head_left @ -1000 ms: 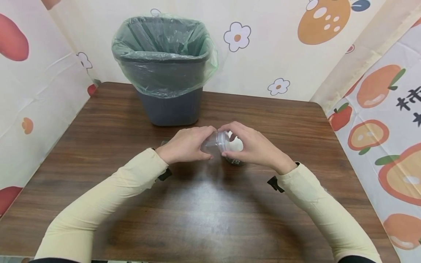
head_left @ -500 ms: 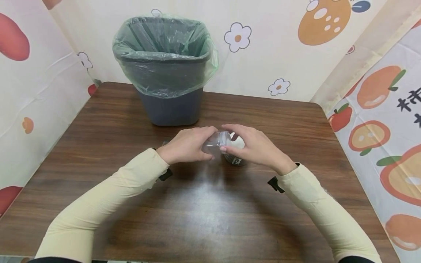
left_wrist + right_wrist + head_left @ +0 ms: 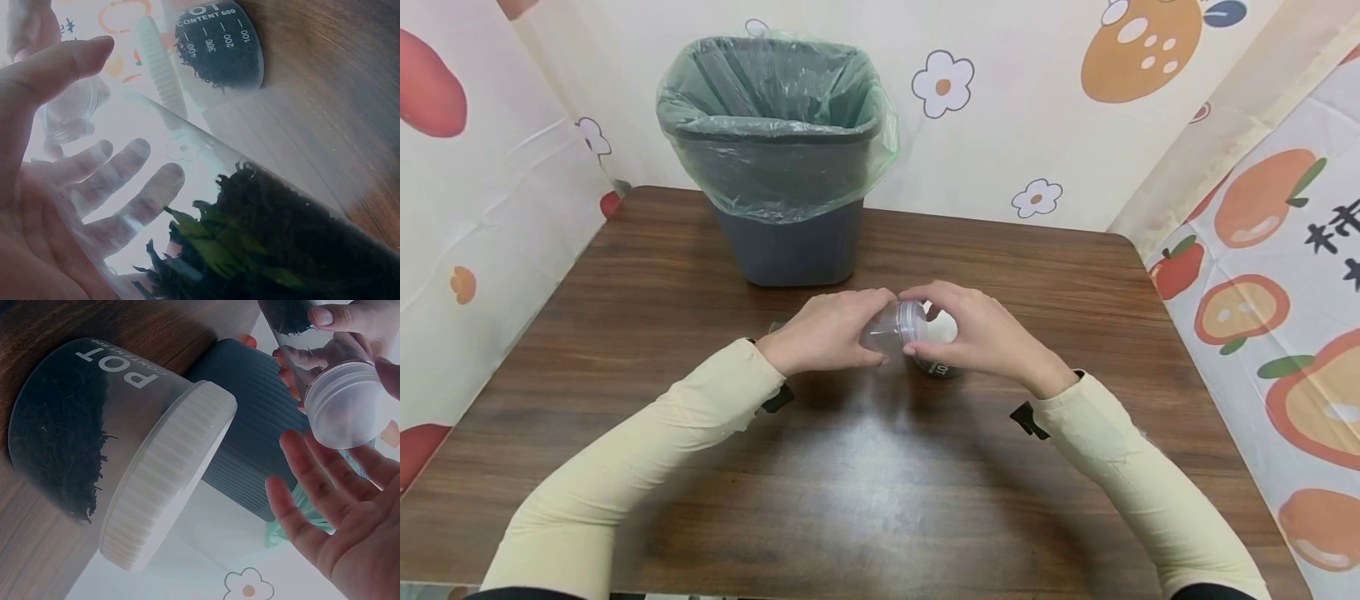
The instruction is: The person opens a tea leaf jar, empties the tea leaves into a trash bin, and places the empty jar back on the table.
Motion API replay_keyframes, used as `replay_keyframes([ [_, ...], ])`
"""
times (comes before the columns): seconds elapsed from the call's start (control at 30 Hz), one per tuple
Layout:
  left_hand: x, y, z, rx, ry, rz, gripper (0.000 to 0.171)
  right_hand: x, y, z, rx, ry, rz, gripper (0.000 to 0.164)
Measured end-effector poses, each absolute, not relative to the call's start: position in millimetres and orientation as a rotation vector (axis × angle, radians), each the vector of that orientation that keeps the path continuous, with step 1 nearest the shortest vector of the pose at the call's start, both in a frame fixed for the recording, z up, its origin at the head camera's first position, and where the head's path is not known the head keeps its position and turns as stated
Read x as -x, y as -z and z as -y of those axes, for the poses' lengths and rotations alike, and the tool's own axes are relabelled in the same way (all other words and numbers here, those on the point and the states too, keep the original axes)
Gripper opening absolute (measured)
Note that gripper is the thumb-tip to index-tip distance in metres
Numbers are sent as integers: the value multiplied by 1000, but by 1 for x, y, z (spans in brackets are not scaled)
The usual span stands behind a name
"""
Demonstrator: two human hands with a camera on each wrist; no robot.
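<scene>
My left hand (image 3: 831, 332) grips a clear plastic jar (image 3: 880, 327) that lies on its side in the air, its lid end pointing right. Dark dried leaves (image 3: 262, 231) fill the lower part of the jar in the left wrist view. The thumb and fingers of my right hand (image 3: 973, 333) are round the clear screw lid (image 3: 912, 321), which is on the jar's mouth. Just beneath the right hand stands a clear pot (image 3: 69, 425) with a ribbed white lid (image 3: 169, 475), marked "POT" and a scale. It holds dark shredded leaves. The palm hides part of it from the head view.
A dark grey bin (image 3: 793, 250) with a green plastic bag (image 3: 782, 179) over its rim stands on the brown wooden table (image 3: 880, 483), behind the hands. Printed cloth hangs (image 3: 985, 158) border the table at the back and both sides.
My right fingers loosen and draw slightly right off the lid half a second ago, and are round it again now. The left hand and the jar stay nearly still.
</scene>
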State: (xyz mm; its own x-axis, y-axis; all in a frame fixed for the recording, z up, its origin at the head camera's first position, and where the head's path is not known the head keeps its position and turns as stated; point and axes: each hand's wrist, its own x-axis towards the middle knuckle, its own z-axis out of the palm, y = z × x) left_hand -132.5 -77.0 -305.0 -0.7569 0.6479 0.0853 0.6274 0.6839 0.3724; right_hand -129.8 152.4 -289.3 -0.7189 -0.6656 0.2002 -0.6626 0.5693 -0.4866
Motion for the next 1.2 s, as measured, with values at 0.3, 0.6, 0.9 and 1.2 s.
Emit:
replay_keyframes([
  [0.3, 132, 305, 78, -1079, -620, -2835, 56, 129, 289, -151, 1313, 908, -2732, 58],
  [0.6, 131, 304, 77, -1079, -605, -2832, 55, 126, 288, -151, 1057, 816, -2784, 81],
  [0.9, 131, 303, 77, -1073, -617, -2822, 53, 128, 286, -151, 960, 764, -2812, 59],
  [1.2, 132, 305, 77, -1058, -596, -2811, 55, 130, 290, -153, 1099, 808, -2812, 54],
])
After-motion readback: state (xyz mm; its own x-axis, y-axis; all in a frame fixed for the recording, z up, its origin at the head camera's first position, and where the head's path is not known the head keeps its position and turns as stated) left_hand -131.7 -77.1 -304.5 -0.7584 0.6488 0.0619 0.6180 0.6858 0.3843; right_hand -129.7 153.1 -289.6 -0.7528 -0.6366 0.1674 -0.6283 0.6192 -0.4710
